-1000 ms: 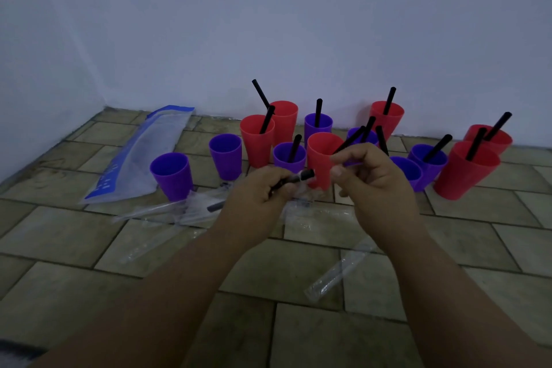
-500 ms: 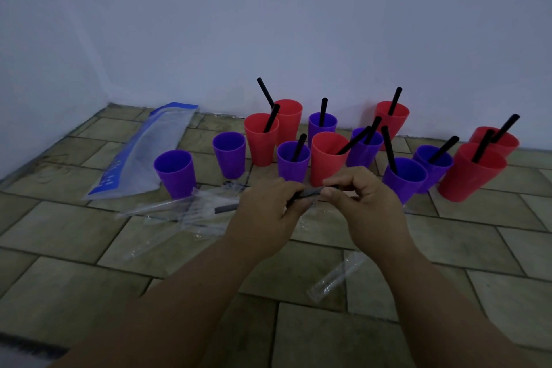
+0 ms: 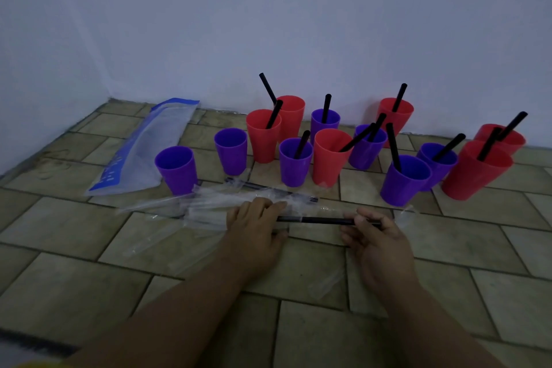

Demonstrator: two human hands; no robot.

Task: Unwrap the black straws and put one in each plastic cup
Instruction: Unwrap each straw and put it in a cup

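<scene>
From the head camera, the tiled floor [image 3: 89,287] meets the pale wall [image 3: 298,9] along the back, with a corner at the far left. The widest bare tiles are near the forearms. Thirteen plastic cups cluster near the wall's base: six red and seven purple. Eleven of them hold a black straw each. Two do not, the leftmost purple cup [image 3: 176,169] and the second purple cup [image 3: 231,150], which stand apart with floor between them. A blue-and-clear bag [image 3: 143,152] lies just left of them. In front of the cups the left hand [image 3: 254,227] curls its fingers over one end of a black straw [image 3: 322,220], held level above the floor, and the right hand [image 3: 376,239] pinches the other end. One wrapped straw [image 3: 268,188] lies just beyond, among loose clear wrappers [image 3: 209,206] too tangled to count.
</scene>
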